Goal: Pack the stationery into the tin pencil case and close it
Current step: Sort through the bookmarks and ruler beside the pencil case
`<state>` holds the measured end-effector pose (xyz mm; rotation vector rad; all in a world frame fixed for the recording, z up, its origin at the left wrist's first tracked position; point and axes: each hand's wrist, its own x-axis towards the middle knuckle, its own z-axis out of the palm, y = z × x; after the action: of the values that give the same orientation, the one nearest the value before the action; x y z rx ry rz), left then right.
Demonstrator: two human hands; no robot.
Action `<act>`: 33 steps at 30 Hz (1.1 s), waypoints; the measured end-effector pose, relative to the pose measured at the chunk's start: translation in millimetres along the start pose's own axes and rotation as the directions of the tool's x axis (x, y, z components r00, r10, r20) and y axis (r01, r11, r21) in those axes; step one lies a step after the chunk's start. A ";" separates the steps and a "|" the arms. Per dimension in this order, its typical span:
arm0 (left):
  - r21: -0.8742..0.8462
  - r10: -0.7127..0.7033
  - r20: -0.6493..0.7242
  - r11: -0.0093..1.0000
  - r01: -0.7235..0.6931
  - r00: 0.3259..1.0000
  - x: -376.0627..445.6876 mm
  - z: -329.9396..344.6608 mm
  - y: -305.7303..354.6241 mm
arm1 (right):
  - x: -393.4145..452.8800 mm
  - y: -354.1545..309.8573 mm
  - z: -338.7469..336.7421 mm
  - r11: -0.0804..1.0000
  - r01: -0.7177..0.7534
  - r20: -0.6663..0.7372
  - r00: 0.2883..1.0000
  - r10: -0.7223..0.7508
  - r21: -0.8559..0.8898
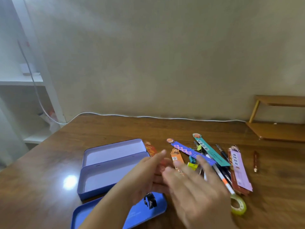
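The tin pencil case [105, 172] lies open and empty on the counter [49, 162], a blue lid [158, 205] just in front. Both hands, left hand [148, 176] and right hand [194, 187], hover spread, holding nothing. An orange bookmark [175, 157] reads "全"; writing on the teal bookmark [209, 151] is blurred.

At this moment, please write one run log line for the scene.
tin pencil case: open, empty | lid: off, near edge | stationery: loose on table | left hand, right hand: open, holding nothing
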<state>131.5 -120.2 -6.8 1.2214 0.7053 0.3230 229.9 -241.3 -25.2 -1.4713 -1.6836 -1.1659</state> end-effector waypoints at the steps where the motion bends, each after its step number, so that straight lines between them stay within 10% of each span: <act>1: -0.101 -0.013 -0.009 0.995 0.012 1.000 1.6 -0.7 -0.9 | -0.6 -2.8 3.3 0.998 0.012 0.029 0.999 -0.014 0.067; 5: -0.390 0.005 -0.057 0.920 -0.027 0.998 3.1 -7.4 -6.8 | -1.8 28.9 10.3 0.923 -0.182 0.157 0.978 0.135 0.339; 10: -0.529 -0.020 -0.089 0.848 -0.030 0.996 -0.9 -7.2 -12.3 | -16.7 97.2 17.2 0.774 -0.574 0.511 0.597 0.619 -0.267; 13: -0.581 -0.034 -0.038 0.814 0.006 0.999 -3.4 -7.0 -12.6 | -25.2 102.2 23.3 0.749 -0.564 0.567 0.510 0.647 -0.348; 16: -0.593 -0.045 -0.021 0.805 0.024 0.999 -2.7 -6.7 -13.6 | -19.9 96.5 21.4 0.750 -0.557 0.517 0.551 0.655 -0.356; 23: -0.605 -0.090 0.033 0.791 0.092 0.995 -0.7 -1.8 -16.3 | -6.5 62.7 -0.8 0.963 -0.270 -0.017 0.963 0.269 -0.015; 33: -0.666 -0.021 -0.035 0.746 -0.008 0.999 4.5 -9.6 -17.0 | -4.0 7.7 19.6 0.958 0.056 0.133 0.986 -0.096 0.280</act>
<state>126.3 -116.1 -25.7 0.5204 0.5511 0.5426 240.1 -225.5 -35.3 -1.3533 -1.9297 -0.8366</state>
